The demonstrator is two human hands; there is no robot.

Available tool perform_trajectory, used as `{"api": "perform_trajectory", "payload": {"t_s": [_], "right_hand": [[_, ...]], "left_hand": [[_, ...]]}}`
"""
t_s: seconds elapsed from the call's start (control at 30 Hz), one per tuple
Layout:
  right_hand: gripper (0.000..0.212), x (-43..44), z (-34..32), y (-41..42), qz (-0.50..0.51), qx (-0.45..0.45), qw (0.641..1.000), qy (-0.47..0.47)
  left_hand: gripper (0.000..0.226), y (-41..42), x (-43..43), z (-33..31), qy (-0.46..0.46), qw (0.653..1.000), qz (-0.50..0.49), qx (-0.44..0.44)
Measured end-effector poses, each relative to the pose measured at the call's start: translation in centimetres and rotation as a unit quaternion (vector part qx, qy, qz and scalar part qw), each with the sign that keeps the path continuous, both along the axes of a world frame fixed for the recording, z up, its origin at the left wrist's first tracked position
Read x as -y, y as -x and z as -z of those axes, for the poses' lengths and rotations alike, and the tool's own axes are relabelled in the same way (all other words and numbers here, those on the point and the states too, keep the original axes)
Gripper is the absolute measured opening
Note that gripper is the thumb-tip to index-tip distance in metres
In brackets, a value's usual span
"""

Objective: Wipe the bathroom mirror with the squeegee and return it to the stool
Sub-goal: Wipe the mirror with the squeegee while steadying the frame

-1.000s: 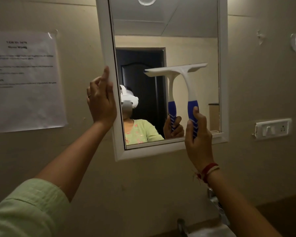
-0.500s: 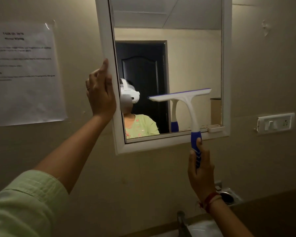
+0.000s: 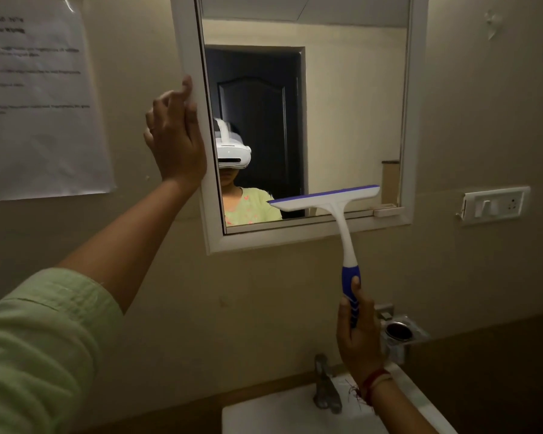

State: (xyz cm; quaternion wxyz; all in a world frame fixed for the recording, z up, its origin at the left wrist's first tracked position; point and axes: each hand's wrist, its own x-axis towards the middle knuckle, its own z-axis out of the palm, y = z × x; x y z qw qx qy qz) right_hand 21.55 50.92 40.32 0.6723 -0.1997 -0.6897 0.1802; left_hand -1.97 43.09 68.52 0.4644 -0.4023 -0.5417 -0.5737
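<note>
Squeegee [image 3: 325,200] at mirror [image 3: 342,120], right hand [image 3: 358,339] grasping it, left hand [image 3: 176,142] seemingly flat on frame [image 3: 187,42]

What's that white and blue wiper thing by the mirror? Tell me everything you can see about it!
The squeegee is T-shaped and looks like plastic. It has a wide white head with a blue strip along its top edge, a thin white neck, and a blue grip with white ridges. It stands almost upright, head slightly slanted, over the lower right of the mirror, crossing its bottom frame. The right hand grips the blue handle. Whether the blade touches the glass cannot be told.
</note>
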Motion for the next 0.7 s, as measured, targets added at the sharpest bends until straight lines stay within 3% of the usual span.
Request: {"api": "perform_trajectory", "payload": {"t_s": [0.5, 0.7], "right_hand": [[0.047, 1.6, 2.4, -1.3, -0.019, 0.027, 0.999, 0.03], [0.047, 3.2, -2.0, -2.2, -0.056, -0.079, 0.995, 0.018]], "left_hand": [[0.039, -0.4, 1.3, 0.8, 0.055, 0.998, -0.041, -0.008], [0.038, -0.7, 2.6, 0.6, 0.067, 0.998, -0.004, -0.013]]}}
